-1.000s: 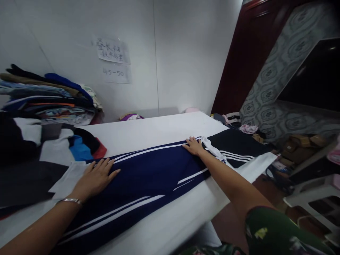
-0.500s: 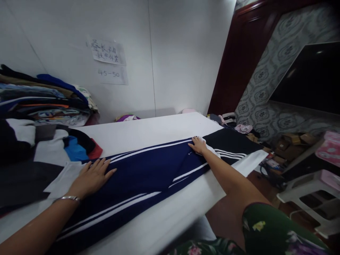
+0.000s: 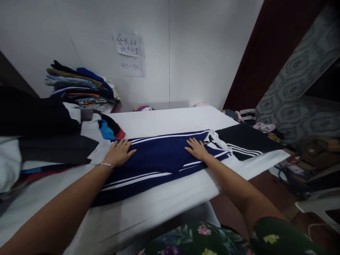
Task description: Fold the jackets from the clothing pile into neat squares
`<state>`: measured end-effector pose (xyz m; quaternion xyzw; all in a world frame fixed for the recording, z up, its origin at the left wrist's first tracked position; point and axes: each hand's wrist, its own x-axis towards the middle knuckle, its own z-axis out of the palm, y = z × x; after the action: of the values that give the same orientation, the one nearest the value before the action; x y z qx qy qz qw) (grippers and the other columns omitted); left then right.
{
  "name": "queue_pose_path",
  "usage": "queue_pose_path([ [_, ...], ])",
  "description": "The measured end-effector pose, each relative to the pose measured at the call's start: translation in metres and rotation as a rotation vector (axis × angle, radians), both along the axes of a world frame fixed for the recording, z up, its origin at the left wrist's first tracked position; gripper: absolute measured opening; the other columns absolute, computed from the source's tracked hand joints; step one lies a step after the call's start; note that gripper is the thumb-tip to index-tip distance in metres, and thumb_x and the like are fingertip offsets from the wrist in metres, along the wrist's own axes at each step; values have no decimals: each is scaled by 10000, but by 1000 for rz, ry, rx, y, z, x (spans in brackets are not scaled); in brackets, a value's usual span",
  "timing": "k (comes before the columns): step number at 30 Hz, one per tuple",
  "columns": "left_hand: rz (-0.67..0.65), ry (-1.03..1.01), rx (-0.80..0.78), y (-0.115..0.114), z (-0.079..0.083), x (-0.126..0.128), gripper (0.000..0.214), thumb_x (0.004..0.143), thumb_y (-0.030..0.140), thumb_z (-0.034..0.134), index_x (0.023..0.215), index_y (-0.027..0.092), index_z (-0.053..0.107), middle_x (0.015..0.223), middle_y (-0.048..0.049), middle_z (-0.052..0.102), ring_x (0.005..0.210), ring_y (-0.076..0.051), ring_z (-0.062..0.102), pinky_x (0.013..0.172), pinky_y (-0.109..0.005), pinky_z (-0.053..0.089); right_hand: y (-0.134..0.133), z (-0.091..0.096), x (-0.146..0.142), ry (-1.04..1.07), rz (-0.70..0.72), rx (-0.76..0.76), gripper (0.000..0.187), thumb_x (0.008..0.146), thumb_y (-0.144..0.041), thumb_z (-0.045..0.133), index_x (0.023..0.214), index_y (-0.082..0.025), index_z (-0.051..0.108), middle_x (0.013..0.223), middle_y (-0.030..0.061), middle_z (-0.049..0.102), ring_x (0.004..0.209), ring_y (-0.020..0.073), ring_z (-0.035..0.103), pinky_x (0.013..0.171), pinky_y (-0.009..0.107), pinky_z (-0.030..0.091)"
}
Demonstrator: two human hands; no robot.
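Observation:
A navy zip jacket (image 3: 156,152) with white stripes along its sleeves lies lengthwise on the white table (image 3: 170,122). Its white-lined collar (image 3: 216,140) points right. My left hand (image 3: 119,152), with a bangle at the wrist, rests flat on the left end of the jacket, fingers spread. On the cloth just below the collar, my right hand (image 3: 197,148) lies palm down with its fingers apart. Under the collar end, a black garment with white stripes (image 3: 244,140) reaches toward the right edge of the table.
A tall stack of folded clothes (image 3: 82,86) stands at the back left. In front of it is a loose heap of dark and white garments (image 3: 53,141). Two paper notes (image 3: 131,53) are stuck on the wall. Cardboard boxes (image 3: 318,152) and a white stool (image 3: 318,205) are at right.
My right hand has slid off the collar, back toward the middle of the jacket, so the collar now shows. My left hand stays flat on the cloth. The view has turned left.

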<state>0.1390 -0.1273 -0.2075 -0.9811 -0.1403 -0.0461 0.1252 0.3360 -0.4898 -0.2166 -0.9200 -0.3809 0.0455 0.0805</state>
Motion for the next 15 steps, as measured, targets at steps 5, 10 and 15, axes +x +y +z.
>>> queue_pose_path([
  [5,-2,-121,70,-13,10,-6,604,907,474,342,1374,105,447,1515,-172,333,1395,-311,293,1118,-487,183,-3,1,-2,25,-28,17,652,946,-608,219,1474,-236,308,1563,73,241,1453,245,125,1145,513,103],
  [10,44,-83,-124,-42,23,-19,547,936,478,292,1297,149,537,1492,-155,382,1380,-294,326,1087,-526,241,-5,4,-1,38,-43,41,627,953,-582,256,1465,-229,333,1556,76,257,1451,247,141,1149,515,106],
  [15,-79,43,-329,-75,19,-43,603,926,552,293,1398,205,435,1532,-112,322,1413,-267,271,1107,-519,233,-10,3,-17,-87,43,248,534,956,-513,343,1393,-230,461,1487,84,399,1432,252,218,1153,531,81],
])
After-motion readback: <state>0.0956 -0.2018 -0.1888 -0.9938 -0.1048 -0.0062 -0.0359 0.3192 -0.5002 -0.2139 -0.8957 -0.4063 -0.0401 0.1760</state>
